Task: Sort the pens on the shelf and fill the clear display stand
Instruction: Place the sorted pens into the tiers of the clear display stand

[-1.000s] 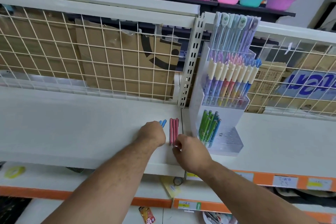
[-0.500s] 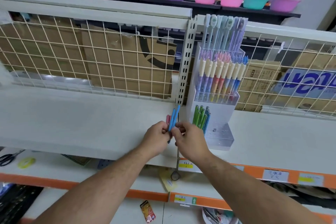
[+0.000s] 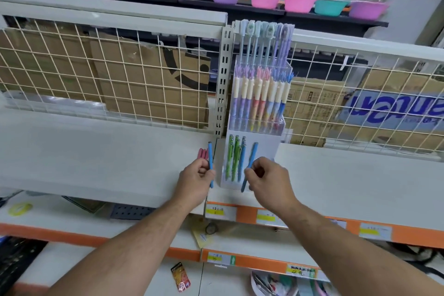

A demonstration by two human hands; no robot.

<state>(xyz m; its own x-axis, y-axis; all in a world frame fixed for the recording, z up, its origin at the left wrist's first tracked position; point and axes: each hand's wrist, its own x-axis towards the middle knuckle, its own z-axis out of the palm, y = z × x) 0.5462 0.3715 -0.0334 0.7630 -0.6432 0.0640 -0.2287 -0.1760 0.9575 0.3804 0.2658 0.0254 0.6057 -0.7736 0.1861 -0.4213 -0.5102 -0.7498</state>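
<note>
- The right hand (image 3: 270, 181), the nearer of the two to the stand, pinches a slim blue plastic pen (image 3: 252, 156) low on its barrel, between the thumb and curled fingers.
- This pen's long axis is close to upright. Its top leans slightly right and its lower tip points down in front of the stand's base.
- The left hand (image 3: 195, 181) grips a second slim blue pen (image 3: 210, 156), held upright just left of the stand.
- The clear acrylic tiered display stand (image 3: 266, 149) sits on the white metal shelf (image 3: 96, 151), directly beyond the right fingers.
- Green and blue pens (image 3: 234, 158) fill the left part of its bottom tier. The room beside them lies in line with the right hand's pen.
- Judgement: the tip must rise, then go down along the pen's axis into that room.
- Slim pink pens (image 3: 202, 153) lie on the shelf behind the left hand, not yet placed.
</note>
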